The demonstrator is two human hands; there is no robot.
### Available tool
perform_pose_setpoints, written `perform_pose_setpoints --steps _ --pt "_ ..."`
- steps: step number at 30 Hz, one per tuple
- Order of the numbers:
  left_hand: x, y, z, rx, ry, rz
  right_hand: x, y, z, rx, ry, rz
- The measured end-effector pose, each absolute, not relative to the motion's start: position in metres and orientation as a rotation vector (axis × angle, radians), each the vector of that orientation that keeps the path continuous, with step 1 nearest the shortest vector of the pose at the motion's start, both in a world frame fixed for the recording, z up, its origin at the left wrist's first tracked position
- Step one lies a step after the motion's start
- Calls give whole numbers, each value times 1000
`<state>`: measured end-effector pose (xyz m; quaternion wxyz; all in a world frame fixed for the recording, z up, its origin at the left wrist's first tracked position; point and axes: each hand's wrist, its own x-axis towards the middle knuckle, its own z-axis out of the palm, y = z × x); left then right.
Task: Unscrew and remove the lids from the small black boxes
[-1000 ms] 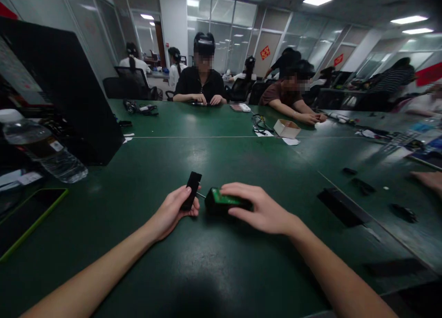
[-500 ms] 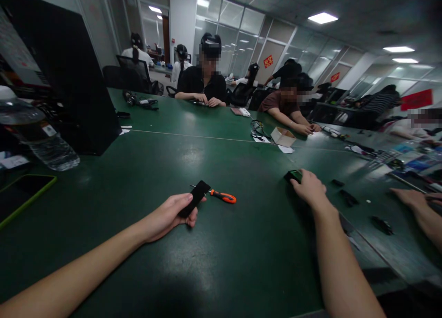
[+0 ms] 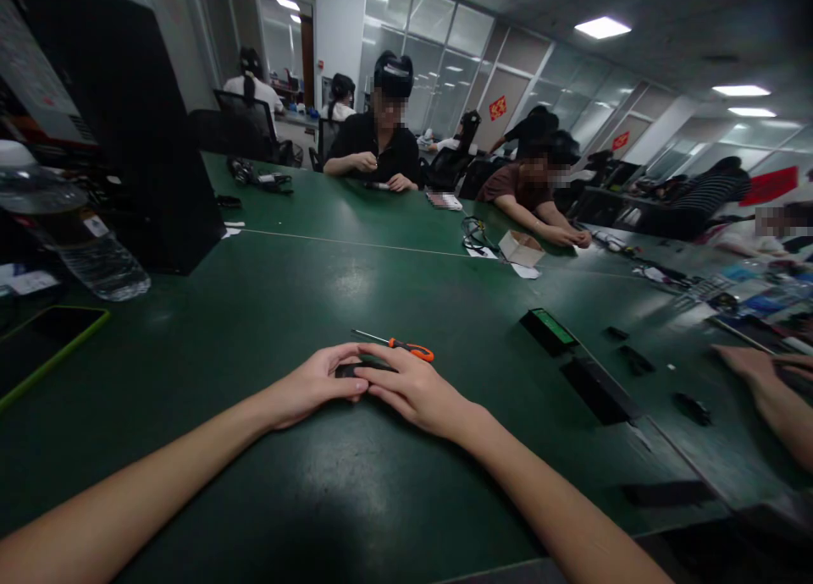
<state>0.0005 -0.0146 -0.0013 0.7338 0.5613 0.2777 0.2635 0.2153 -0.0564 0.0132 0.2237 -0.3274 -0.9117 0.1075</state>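
Observation:
Both hands meet over the green table (image 3: pixel 285 305), around a flat black piece (image 3: pixel 348 370). My left hand (image 3: pixel 318 385) is closed on its left end, thumb on the near side. From the right, my right hand (image 3: pixel 416 389) lays its fingers over the piece and covers most of it. Just beyond the hands lies a screwdriver (image 3: pixel 412 349) with an orange and black handle, its shaft pointing left. To the right, a black case with a green board (image 3: pixel 552 328) rests on the table, and a longer black part (image 3: pixel 599 389) sits nearer.
A water bottle (image 3: pixel 82 237), a green-edged phone (image 3: pixel 47 343) and a black computer case (image 3: pixel 158 144) stand or lie at the left. Small black parts (image 3: pixel 635 360) are at the right, near another person's hand (image 3: pixel 759 381). Across the table are a small box (image 3: pixel 521 248) and seated people.
My right hand has let go of the green-board case and moved left to the black piece. My left hand has turned that piece flatter.

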Motion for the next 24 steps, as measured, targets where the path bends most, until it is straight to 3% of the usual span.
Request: perform_pose_setpoints --steps 5,11,15,24 --pt "-2 -16 1 944 683 625 280 -36 25 -1055 -2485 178" --pt "-2 -15 -1 1006 612 519 439 -27 28 -2078 -1510 -375" --pt "-1 -13 -7 1035 619 533 492 -36 12 -2504 -1255 -273" --pt "-1 -12 -8 1044 619 553 493 -39 7 -2607 -1313 -155"
